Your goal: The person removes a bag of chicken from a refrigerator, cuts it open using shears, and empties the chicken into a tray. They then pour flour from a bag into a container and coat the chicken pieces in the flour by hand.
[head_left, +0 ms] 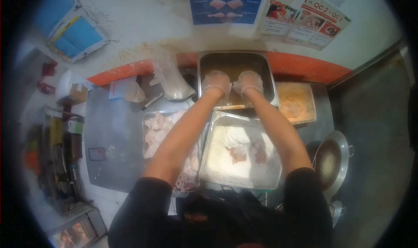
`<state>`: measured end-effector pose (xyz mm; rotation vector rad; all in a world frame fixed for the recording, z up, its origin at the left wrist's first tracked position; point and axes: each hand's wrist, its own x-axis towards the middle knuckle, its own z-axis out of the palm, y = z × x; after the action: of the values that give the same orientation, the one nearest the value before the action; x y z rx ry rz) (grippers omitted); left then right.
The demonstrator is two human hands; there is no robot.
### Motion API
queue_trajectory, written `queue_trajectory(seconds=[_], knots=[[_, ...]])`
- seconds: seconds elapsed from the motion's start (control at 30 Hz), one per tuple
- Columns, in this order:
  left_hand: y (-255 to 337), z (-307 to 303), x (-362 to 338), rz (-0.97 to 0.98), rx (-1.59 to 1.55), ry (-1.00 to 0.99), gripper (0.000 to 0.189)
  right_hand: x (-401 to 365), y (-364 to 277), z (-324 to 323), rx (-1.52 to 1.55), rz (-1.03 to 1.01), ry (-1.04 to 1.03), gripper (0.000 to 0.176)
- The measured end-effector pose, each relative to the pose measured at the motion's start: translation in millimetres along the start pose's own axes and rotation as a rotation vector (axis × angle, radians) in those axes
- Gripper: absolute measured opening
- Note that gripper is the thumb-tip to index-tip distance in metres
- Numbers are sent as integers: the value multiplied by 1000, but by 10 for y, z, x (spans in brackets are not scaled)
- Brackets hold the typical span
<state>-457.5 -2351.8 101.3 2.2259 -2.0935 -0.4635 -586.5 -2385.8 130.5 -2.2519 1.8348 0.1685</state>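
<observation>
Both of my hands wear clear plastic gloves and are over a deep metal pan of brownish liquid against the wall. My left hand is at the pan's left side, my right hand a little to its right. The fingers of both are hidden, so what they hold, if anything, does not show. Nearer to me, a metal tray of white flour has pieces of raw meat lying in it. Left of it, partly behind my left forearm, a tray holds pale raw chicken.
An orange-coated tray stands right of the pan. At the right edge are a wide metal wok and a smaller pan. A plastic bag, a marker, a cup and a phone lie on the left of the metal table.
</observation>
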Motion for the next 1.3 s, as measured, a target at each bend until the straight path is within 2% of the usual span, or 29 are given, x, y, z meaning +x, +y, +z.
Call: queue_trajectory(seconds=[0.1, 0.13, 0.17, 0.2, 0.27, 0.3, 0.37, 0.4, 0.5, 0.53, 0.57, 0.63, 0.67, 0.7, 0.73, 0.77, 0.83, 0.87, 0.9, 0.93, 0.97, 1.0, 1.07, 1.1, 1.17, 1.2, 1.23, 1.27, 1.3], knots=[[141, -648, -317, 31, 2, 73, 32, -139, 10, -413, 43, -12, 69, 42], [189, -852, -455, 51, -53, 173, 32, -193, 12, -552, 60, -29, 108, 45], [199, -945, -527, 71, -108, 277, 31, -282, 1, -710, 62, -28, 105, 45], [173, -930, -542, 71, -106, 275, 31, -392, -12, -860, 135, -4, 178, 46], [135, -877, -541, 107, -132, 452, 32, -533, 17, -903, 227, 20, 328, 48], [131, -813, -507, 113, -131, 459, 32, -492, 27, -804, 228, 21, 337, 48], [144, -649, -475, -72, -237, 260, 31, -444, 16, -504, 239, 118, 284, 46], [144, -590, -496, -91, -246, 198, 30, -497, 15, -392, 249, 162, 240, 45], [-42, -192, -398, -28, -229, 309, 31, -465, 84, -215, 218, 123, 255, 46], [-148, -42, -318, 85, -107, 350, 29, -495, 108, -228, 277, 124, 234, 44], [-147, -100, -399, 85, -110, 330, 29, -551, 136, -281, 277, 135, 217, 44], [-137, -195, -625, -63, -382, 419, 36, -726, 240, -402, 388, 116, 141, 41], [-145, -196, -841, -73, -389, 375, 36, -932, 322, -439, 403, 11, 262, 39], [-157, -252, -1030, 104, -355, 573, 34, -1101, 405, -535, 416, -103, 400, 38], [-139, -305, -1207, 285, -318, 778, 31, -1273, 477, -625, 397, -167, 441, 34], [-62, -346, -1402, 280, -324, 768, 31, -1469, 496, -718, 393, -162, 430, 34], [125, -373, -1824, 297, -811, 579, 24, -1822, 490, -839, 522, -51, 271, 34], [171, -317, -1994, 262, -829, 451, 32, -1912, 548, -787, 520, -60, 264, 34], [212, -250, -2118, 225, -844, 325, 43, -1969, 644, -695, 527, -51, 123, 34], [284, 78, -2160, 190, -1564, 155, 40, -2027, 733, -582, 531, -45, -25, 35], [338, 376, -2187, 135, -2275, -42, 38, -2063, 802, -429, 530, -68, -43, 35], [332, 373, -2244, 114, -2272, 0, 38, -2073, 844, -247, 532, -86, -21, 39], [209, 314, -2341, 198, -941, 101, 42, -2106, 812, -82, 544, -139, -16, 43], [117, 340, -2401, 172, -933, 121, 42, -2130, 792, -50, 511, -209, 51, 44], [-40, 491, -2531, 294, -1220, 411, 42, -2133, 613, -8, 486, -285, 113, 45], [-249, 532, -2557, 348, -1002, 520, 35, -2146, 430, 1, 575, -318, 71, 47], [-423, 577, -2645, 155, -1338, 509, 28, -2149, 246, 5, 661, -348, 30, 48], [-617, 637, -2743, -53, -1668, 484, 22, -2089, 62, 125, 778, -506, 2, 48], [-946, 759, -2799, -106, -998, 551, 20, -2099, -234, 116, 738, -519, -44, 46]])
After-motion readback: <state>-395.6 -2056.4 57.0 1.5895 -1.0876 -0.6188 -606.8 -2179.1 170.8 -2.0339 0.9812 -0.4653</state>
